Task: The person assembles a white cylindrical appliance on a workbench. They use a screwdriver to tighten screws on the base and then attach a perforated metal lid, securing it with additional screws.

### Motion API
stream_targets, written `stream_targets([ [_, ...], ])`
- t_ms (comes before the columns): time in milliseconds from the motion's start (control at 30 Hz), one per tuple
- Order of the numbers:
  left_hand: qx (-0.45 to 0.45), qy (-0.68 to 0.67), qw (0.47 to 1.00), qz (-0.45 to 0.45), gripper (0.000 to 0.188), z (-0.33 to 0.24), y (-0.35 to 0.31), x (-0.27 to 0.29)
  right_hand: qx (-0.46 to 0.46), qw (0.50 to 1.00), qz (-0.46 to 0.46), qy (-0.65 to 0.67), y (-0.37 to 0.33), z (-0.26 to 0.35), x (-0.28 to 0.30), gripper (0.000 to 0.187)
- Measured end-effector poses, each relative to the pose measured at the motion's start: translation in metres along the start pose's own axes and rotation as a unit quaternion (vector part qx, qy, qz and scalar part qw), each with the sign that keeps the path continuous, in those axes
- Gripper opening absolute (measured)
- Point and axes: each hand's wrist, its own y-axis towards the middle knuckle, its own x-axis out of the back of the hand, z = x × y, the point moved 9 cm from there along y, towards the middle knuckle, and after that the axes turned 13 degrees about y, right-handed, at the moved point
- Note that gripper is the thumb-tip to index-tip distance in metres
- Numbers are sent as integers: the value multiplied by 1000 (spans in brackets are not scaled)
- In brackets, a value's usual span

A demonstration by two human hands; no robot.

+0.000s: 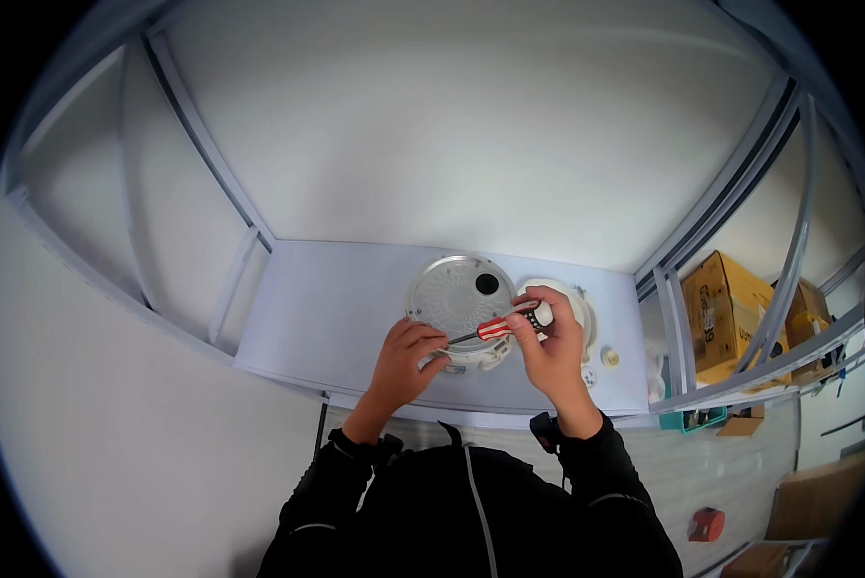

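Note:
A round appliance part (442, 299) with a silvery metal face, a black round spot and a pale rim lies on the white table. In my right hand (555, 354) is a screwdriver (496, 329) with a red, white and black handle, its shaft slanting left and down over the part's near edge. My left hand (408, 366) is at that edge, its thumb and fingers drawn together beside the screwdriver's tip. Whatever those fingers pinch is too small to make out. Partly behind my right hand sits a white rounded plastic piece (585, 323).
A small cream round piece (610, 357) and a small white disc with holes (588, 377) lie right of my right hand. Grey metal frame posts (678, 332) bound the table. Cardboard boxes (717, 308), a teal crate (692, 419) and a red object (707, 525) are farther right.

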Motion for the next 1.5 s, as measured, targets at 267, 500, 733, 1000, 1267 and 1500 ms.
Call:
stream_targets([
  [267,-25,-34,999,-34,17,5,2,5,73,990,52,-112,6,35,-28,43],
  [500,-48,-31,997,-53,13,9,2,5,58,980,102,-162,15,48,-55,50],
  [733,-10,-36,999,-37,13,16,1,-6,125,961,125,-213,21,44,-77,64],
  [1000,4,-45,999,-28,16,19,-2,-7,116,958,193,-175,21,62,-89,69],
  [1267,8,-51,998,-41,17,17,-1,-7,123,957,159,-211,24,45,-81,73],
  [1500,12,-55,998,-39,19,20,-3,-9,180,966,132,-132,24,55,-89,76],
])
